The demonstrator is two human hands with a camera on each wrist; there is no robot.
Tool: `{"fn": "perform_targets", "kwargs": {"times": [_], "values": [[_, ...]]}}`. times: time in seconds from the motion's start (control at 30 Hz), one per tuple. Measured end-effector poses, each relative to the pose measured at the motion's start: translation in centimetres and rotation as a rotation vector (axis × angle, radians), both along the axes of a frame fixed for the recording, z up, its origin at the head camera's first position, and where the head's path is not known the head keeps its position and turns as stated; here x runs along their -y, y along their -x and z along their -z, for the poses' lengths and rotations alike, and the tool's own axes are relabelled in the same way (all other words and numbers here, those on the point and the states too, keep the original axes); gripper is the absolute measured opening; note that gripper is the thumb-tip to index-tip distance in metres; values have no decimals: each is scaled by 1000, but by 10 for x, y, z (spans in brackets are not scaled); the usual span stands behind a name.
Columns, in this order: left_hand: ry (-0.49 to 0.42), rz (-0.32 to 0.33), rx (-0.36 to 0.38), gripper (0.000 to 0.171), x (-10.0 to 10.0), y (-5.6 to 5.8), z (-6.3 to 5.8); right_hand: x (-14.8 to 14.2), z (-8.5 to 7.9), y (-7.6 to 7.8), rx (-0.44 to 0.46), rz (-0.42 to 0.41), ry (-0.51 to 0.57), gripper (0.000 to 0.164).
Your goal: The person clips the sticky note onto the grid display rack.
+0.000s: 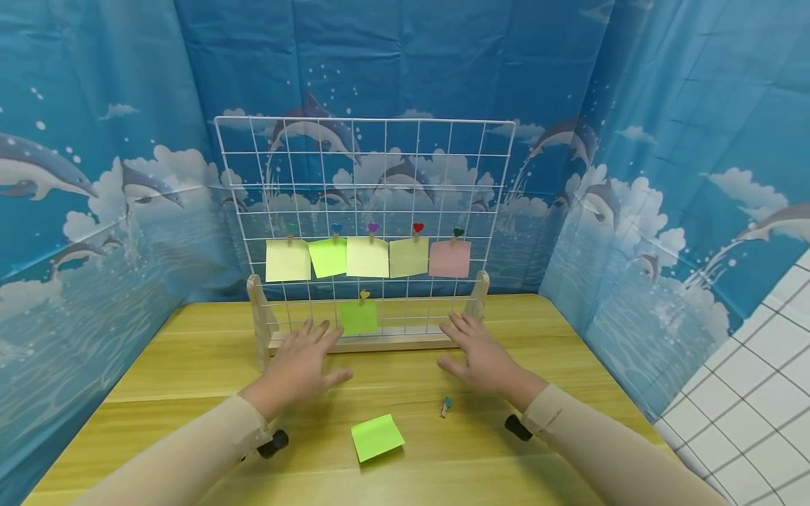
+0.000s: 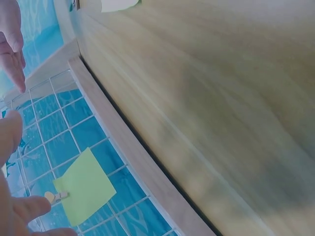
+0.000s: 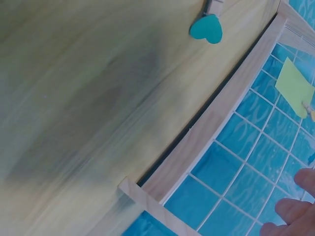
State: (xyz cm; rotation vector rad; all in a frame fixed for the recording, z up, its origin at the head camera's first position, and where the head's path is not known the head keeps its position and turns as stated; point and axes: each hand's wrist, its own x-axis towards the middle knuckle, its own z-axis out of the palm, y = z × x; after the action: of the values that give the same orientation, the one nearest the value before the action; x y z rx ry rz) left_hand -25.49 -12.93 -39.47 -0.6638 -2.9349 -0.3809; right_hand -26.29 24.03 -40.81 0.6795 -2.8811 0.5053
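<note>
My left hand (image 1: pixel 300 365) hovers over the table with fingers spread, in front of the left part of a white wire grid (image 1: pixel 400 184). On the other side, my right hand (image 1: pixel 484 357) hovers too, its fingers extended and holding nothing. A green sticky note (image 1: pixel 358 318) hangs low on the grid from a clothespin with a yellow heart (image 1: pixel 364 295). Between the forearms a bright green sticky note (image 1: pixel 377 437) lies on the table. To its right is a small clothespin with a teal heart (image 3: pixel 206 29), nearer my right hand.
Several sticky notes hang in a row on the grid, among them a pink one (image 1: pixel 450 259) at the right end, each under a heart clothespin. Wooden feet and a wooden base bar (image 1: pixel 405 342) hold the grid up. Dolphin-print curtains (image 1: pixel 392 56) stand behind the wooden table (image 1: pixel 209 337).
</note>
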Motion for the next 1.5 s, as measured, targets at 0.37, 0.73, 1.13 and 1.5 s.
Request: {"fn": "perform_targets", "kwargs": {"times": [0.37,0.73,1.13,1.5], "values": [[32,22,-11,90,1,-6,10,-11,8,-12,39,13,-23,82],[48,38,15,92,-2,-14,17,-17,15,-23,71,19,-27,83],[61,44,66,90,-5,-24,24,-18,25,-33,101,4,-24,82],[68,50,97,89,-9,-32,25,-20,28,-37,138,5,-26,83]]}}
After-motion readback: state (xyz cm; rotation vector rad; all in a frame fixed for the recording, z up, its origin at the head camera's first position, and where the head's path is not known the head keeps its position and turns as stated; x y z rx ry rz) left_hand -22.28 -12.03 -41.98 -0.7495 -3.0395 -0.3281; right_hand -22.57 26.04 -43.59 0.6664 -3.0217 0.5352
